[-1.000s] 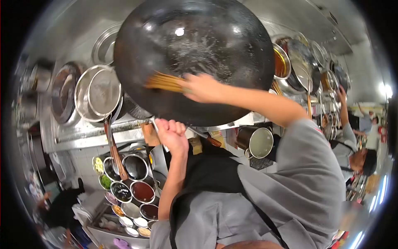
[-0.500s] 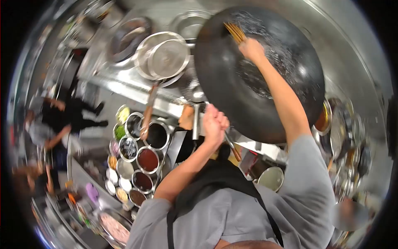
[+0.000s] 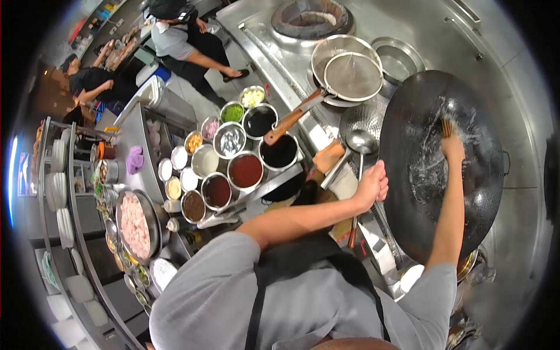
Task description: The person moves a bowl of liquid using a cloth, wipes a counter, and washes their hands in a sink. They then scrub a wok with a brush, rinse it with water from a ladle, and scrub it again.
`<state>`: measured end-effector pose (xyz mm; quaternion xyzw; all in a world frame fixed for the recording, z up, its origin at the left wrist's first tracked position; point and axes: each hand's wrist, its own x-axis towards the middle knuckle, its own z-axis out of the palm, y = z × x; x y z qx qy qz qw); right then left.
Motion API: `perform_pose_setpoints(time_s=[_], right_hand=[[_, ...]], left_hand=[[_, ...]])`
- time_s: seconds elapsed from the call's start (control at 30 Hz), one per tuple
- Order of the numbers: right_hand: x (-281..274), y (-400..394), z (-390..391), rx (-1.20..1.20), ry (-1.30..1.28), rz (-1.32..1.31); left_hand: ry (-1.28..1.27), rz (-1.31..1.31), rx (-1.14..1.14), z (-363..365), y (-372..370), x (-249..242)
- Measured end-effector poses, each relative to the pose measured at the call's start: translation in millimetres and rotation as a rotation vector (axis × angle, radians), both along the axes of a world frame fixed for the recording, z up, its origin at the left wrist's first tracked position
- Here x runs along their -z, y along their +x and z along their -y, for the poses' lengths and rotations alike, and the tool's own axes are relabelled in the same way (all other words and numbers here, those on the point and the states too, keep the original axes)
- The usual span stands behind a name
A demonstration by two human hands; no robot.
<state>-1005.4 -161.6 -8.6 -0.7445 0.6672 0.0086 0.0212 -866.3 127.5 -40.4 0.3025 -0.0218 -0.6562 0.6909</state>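
Note:
A large dark wok point(image 3: 408, 227) fills the right side, its inner surface wet with whitish streaks. My right hand point(image 3: 453, 150) is inside it, closed around a bamboo wok brush point(image 3: 448, 126) whose bristles touch the wet surface. At the wok's left rim, my left hand point(image 3: 371, 188) is closed on the wok; the fingers hide the exact spot gripped. A loop handle point(image 3: 506, 163) shows on the opposite rim. Just left of the wok are a ladle point(image 3: 361, 141) and a perforated skimmer point(image 3: 357, 119).
A wooden-handled strainer point(image 3: 353, 76) rests over a pot at the back. Several sauce containers point(image 3: 245, 171) stand on the left, beyond them a bowl of pale raw meat point(image 3: 134, 224). Another burner point(image 3: 312, 20) is at the far top. Two other people point(image 3: 189, 49) stand in the background.
The view has swung left, so everything sits further right. The brush has moved from the wok's upper left part to its upper right part. Both hands stay closed.

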Motion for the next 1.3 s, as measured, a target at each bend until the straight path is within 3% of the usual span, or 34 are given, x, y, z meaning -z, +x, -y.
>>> perform_pose_setpoints(time_s=[0.1, 0.17, 0.2, 0.27, 0.33, 0.4, 0.5, 0.57, 0.6, 0.67, 0.77, 0.8, 0.9, 0.93, 1.03, 1.13, 1.2, 1.23, 1.3], right_hand=[[-12.7, 36.9, -44.3, -0.122, -0.017, 0.086], [-24.6, 39.7, -115.4, -0.309, 0.011, 0.133], [-22.8, 23.1, -150.9, -0.530, -0.022, 0.050], [-46.5, -2.1, -221.2, -0.569, 0.097, -0.050], [-51.3, -39.4, -243.5, -0.454, 0.287, -0.183], [-12.4, -101.7, -209.1, -0.330, 0.231, -0.354], [32.1, -159.0, -99.6, -0.117, 0.019, -0.219], [17.7, -128.5, -44.9, 0.109, 0.100, -0.106], [7.6, -101.6, -36.2, 0.122, 0.070, 0.013], [28.2, -68.6, -11.8, 0.112, -0.003, 0.007], [17.0, -2.1, -55.7, -0.117, -0.004, 0.129], [18.1, 7.9, -81.8, -0.222, -0.091, 0.219], [-4.2, 5.5, -169.8, -0.416, 0.007, 0.267], [-4.6, -12.8, -193.5, -0.483, 0.037, 0.256], [-32.5, -58.7, -245.3, -0.373, 0.197, -0.018], [20.9, -152.2, -201.5, -0.204, 0.069, -0.331], [41.8, -186.9, -131.5, -0.027, -0.086, -0.315], [40.7, -192.6, -97.2, -0.091, -0.102, -0.278], [27.6, -158.3, -38.7, 0.119, -0.013, -0.122]], left_hand=[[-0.011, 0.009, 0.023, -1.6, 3.8, -7.1], [-0.005, 0.008, 0.020, -1.4, 5.7, -10.4], [-0.007, -0.006, 0.023, -2.1, 5.2, -10.3], [-0.008, -0.025, 0.025, -2.9, 4.6, -7.7], [0.003, -0.013, 0.013, -0.9, 1.6, -4.5], [-0.003, -0.013, 0.018, -0.8, 1.6, -3.4], [-0.003, -0.002, 0.019, -0.2, 3.2, -4.6], [0.009, -0.002, 0.020, -1.3, 1.4, -3.9], [0.003, -0.003, 0.029, -1.0, 2.7, -3.7], [-0.011, -0.002, 0.038, -1.4, 3.8, -4.2], [0.002, -0.002, 0.035, -1.5, 4.7, -9.0], [-0.006, 0.001, 0.044, -2.4, 4.4, -9.6], [0.007, -0.019, 0.045, -1.7, 4.7, -6.3], [0.006, -0.025, 0.046, -2.0, 4.3, -6.0], [0.000, -0.029, 0.048, -2.4, 3.8, -5.7], [-0.003, -0.027, 0.054, -1.7, 5.3, -6.7], [-0.003, -0.027, 0.047, -1.4, 6.9, -7.3], [-0.001, -0.018, 0.053, -1.6, 7.3, -8.6], [0.017, -0.020, 0.045, -2.8, 5.5, -8.7]])
